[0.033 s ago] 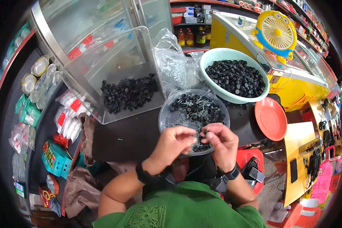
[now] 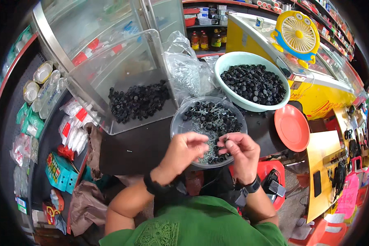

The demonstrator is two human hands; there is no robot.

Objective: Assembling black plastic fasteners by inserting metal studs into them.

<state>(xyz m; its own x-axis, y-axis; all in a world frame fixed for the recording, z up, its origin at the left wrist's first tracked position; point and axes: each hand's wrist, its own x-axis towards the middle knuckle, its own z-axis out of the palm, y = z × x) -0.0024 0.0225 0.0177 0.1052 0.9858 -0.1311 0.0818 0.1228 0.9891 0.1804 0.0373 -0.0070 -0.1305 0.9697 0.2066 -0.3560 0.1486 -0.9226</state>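
Left hand [image 2: 184, 150] half open, seemingly empty; right hand [image 2: 242, 151] pinches a black cap [image 2: 226, 140], likely light and hard, best held by its rim.

Hands [image 2: 181, 153] slightly farther apart now

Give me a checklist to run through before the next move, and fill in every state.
1. Right hand pinching a small dark piece: ok, though the firmness of the pinch does not show.
2. Left hand free of parts: cannot tell; anything at its fingertips is too small to make out.
3. Clear round bowl stocked with black caps and thin metal pieces: ok.
4. Mint basin upright, with black caps inside: ok.
5. Dark tabletop free of strays: not ok; a small pale piece lies left of the bowl.
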